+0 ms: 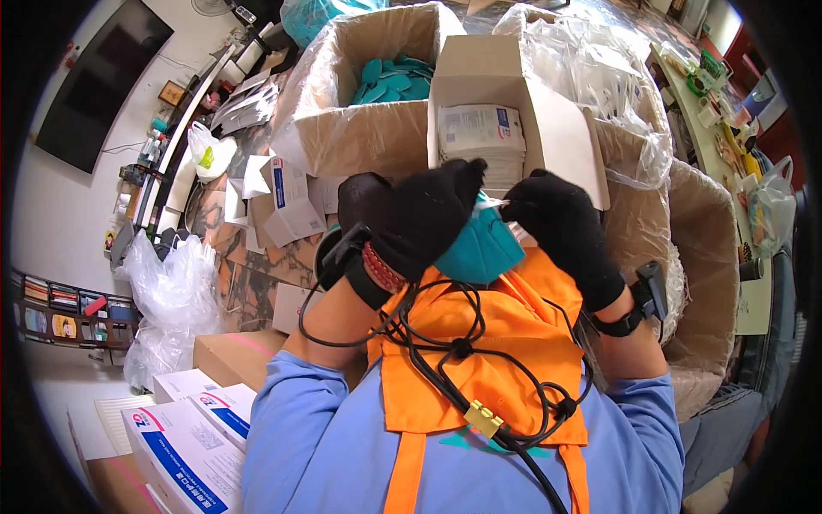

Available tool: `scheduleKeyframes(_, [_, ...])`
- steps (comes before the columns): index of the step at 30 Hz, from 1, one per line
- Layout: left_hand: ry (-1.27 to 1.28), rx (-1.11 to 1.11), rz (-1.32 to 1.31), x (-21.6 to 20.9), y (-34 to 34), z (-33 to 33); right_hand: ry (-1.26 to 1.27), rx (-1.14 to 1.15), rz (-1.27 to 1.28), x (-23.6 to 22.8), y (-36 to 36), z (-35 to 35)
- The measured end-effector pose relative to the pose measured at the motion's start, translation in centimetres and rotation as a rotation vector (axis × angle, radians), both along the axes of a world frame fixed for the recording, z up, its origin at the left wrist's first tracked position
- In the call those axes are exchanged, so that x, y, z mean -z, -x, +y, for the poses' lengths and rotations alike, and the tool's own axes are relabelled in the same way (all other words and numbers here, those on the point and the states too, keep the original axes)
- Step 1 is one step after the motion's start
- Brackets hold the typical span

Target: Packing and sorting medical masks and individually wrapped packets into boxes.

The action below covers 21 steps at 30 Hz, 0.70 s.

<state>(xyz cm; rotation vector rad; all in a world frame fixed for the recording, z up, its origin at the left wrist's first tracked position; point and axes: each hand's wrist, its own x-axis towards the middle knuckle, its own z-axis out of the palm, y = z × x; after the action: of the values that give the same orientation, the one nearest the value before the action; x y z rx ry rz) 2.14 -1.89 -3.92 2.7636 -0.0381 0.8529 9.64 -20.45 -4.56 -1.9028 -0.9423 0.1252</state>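
A white wall [51,214] at the left carries a dark flat screen [94,81], below it runs a long cluttered shelf [184,120], the floor [257,283] is mottled brown stone, and a pale cluttered surface [719,146] stands in bright light at right.

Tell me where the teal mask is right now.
In the head view, centre: the teal mask is held between the left hand and right hand, just below the open white box.
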Motion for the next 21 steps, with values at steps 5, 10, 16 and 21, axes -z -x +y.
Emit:
scheduleKeyframes(5, [0.173,-0.002,-0.020,1.8,-1.7,1.2,-0.131,-0.050,-0.492,-1.8,0.4,0.6])
scheduleKeyframes(10, [0.273,0.181,0.125,1.1,-1.7,1.4,-0.436,-0.181,0.211,-0.8,1.9,1.9])
scheduleKeyframes(16, [0.303,0.316,-0.027,2.3,-2.1,1.3,-0.516,0.024,0.314,-1.4,4.8,3.7])
scheduleKeyframes(21, [0.228,0.290,0.171,2.1,-3.2,0.7,-0.349,0.028,0.433,-3.0,6.8,2.9])
